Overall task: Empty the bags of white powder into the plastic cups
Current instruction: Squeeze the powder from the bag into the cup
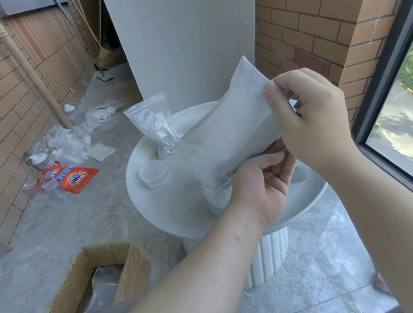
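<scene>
Bag (pixel 228 131) of powder hung tilted, mouth down over a cup (pixel 216 198) near the worktop's (pixel 171 216) front edge. It was probably soft, shifting and slippery, so best held by its edges. Right hand (pixel 310 118) pinched the upper edge, while left hand (pixel 261 188) fingers (pixel 268 160) held the lower one.

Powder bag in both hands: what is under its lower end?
A clear plastic cup on the round white table. The translucent powder bag and left hand cover its opening; fill level unclear.

Two bare arms reach forward.
The left hand (pixel 264 187), palm up, and right hand (pixel 310 118) above pinch one bag (pixel 229 136).
</scene>
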A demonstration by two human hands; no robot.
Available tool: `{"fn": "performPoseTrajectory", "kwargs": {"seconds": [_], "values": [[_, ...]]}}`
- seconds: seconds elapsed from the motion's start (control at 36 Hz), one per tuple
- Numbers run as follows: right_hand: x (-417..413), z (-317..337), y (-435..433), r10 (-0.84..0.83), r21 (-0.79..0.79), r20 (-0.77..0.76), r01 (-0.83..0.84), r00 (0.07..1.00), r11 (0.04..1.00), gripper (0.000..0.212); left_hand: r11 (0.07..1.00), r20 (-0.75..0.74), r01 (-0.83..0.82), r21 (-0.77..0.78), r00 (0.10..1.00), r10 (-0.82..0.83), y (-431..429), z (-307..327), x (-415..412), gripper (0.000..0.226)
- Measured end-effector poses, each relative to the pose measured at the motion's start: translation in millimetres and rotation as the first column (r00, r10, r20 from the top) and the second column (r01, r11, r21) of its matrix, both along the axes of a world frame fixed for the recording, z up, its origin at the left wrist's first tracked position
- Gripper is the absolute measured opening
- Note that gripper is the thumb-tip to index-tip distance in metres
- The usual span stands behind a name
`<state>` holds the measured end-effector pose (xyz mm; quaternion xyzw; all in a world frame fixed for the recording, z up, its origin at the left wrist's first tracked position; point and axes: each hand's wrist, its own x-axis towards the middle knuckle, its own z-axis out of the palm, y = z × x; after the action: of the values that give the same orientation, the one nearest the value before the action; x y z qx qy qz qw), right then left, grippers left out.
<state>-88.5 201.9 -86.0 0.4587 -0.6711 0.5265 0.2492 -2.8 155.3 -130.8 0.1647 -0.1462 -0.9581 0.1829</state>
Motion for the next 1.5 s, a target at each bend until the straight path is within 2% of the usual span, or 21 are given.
{"fn": "performPoseTrajectory", "kwargs": {"seconds": [0.44,0.64,0.78,1.5], "values": [[1.6,-1.7,-0.4,-0.021,-0.020,-0.029,0.020,0.999,1.000,0.025,1.000,0.008,0.005,-0.004,1.000,-0.005,1.8,3.2,0.7,0.037],[2.9,-1.0,-0.8,-0.024,-0.021,-0.054,0.023,0.998,1.000,0.025,0.999,0.012,-0.003,-0.039,1.000,0.003,3.4,3.8,0.5,0.046],[2.4,-1.0,-0.9,-0.036,-0.041,-0.062,0.033,0.997,0.999,0.025,1.000,0.018,0.002,-0.017,1.000,-0.001,2.6,3.5,0.7,0.039],[3.6,0.6,-0.1,-0.029,-0.027,-0.043,0.028,0.999,0.999,0.025,1.000,0.051,-0.002,0.000,0.999,0.002,3.4,5.3,1.9,0.039]]}}
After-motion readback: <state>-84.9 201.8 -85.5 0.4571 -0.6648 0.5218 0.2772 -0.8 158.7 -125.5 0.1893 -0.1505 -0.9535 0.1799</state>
